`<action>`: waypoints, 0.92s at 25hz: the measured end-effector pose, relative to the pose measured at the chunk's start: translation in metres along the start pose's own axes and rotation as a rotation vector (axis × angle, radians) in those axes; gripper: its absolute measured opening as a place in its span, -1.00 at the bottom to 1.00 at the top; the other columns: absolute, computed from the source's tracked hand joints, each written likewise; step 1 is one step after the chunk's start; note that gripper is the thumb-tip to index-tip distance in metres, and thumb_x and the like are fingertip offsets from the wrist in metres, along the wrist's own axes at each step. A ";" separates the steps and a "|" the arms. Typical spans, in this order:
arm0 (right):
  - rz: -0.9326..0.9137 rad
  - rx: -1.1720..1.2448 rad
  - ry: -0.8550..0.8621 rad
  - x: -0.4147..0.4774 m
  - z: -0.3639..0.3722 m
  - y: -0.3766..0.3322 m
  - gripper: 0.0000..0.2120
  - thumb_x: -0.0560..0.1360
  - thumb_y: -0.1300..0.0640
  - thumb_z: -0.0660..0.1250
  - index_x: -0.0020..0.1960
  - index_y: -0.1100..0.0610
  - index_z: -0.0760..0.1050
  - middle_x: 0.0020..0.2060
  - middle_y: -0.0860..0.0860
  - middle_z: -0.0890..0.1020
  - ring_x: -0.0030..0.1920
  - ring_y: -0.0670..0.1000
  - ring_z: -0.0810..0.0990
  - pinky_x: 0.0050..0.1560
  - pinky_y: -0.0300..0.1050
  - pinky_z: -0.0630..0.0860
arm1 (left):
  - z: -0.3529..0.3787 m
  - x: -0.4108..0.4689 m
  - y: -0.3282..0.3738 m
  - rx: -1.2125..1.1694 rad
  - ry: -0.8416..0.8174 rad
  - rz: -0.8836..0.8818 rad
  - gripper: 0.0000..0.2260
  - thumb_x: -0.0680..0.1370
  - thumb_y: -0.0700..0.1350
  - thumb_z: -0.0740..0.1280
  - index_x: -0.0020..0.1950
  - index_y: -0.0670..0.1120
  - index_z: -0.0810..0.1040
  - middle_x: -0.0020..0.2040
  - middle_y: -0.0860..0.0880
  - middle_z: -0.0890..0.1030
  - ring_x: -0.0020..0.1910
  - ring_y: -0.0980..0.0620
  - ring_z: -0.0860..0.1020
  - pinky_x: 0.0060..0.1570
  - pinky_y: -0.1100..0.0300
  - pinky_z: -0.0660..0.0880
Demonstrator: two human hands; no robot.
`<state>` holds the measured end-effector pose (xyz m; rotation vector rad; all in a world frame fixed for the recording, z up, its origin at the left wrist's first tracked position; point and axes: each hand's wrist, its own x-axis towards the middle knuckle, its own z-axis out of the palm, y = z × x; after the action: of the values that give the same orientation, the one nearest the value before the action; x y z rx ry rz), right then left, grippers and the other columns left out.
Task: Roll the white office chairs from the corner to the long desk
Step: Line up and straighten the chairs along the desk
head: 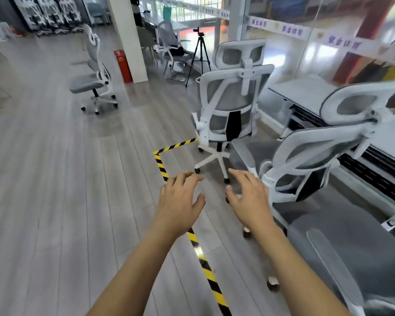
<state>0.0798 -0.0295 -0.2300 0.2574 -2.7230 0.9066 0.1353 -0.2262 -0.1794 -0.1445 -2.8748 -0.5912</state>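
Note:
A white mesh office chair [233, 96] stands ahead with its back to me, at the far corner of the taped floor area. A second white chair [306, 151] is at my right, its back also toward me, beside the long grey desk [306, 92]. A third chair's grey seat [342, 254] fills the lower right. Another white chair [96, 71] stands alone on the open floor at the left. My left hand [180, 201] and my right hand [249, 197] are stretched out in front of me, fingers spread, holding nothing, short of the chairs.
Yellow-and-black tape [162, 165] marks a rectangle on the wooden floor. A black tripod [198, 55] with a camera, a white pillar [128, 37] and a red box [123, 66] stand behind. Stacked white chairs [50, 14] line the far left wall. A glass wall runs along the right.

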 end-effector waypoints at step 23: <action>0.205 -0.041 0.131 0.540 0.104 0.117 -0.54 0.52 -0.07 0.21 0.40 -0.03 0.49 0.24 -0.05 0.57 0.23 0.09 0.56 0.29 0.17 0.44 | 0.073 0.574 -0.109 -0.074 -0.077 0.193 -0.67 0.63 0.08 0.19 0.41 0.15 0.34 0.40 0.15 0.33 0.34 0.03 0.31 0.27 0.15 0.31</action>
<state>-0.4820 -0.0466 -0.2151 -0.0884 -2.6766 0.8849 -0.4520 -0.2650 -0.1622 -0.4590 -2.8678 -0.6670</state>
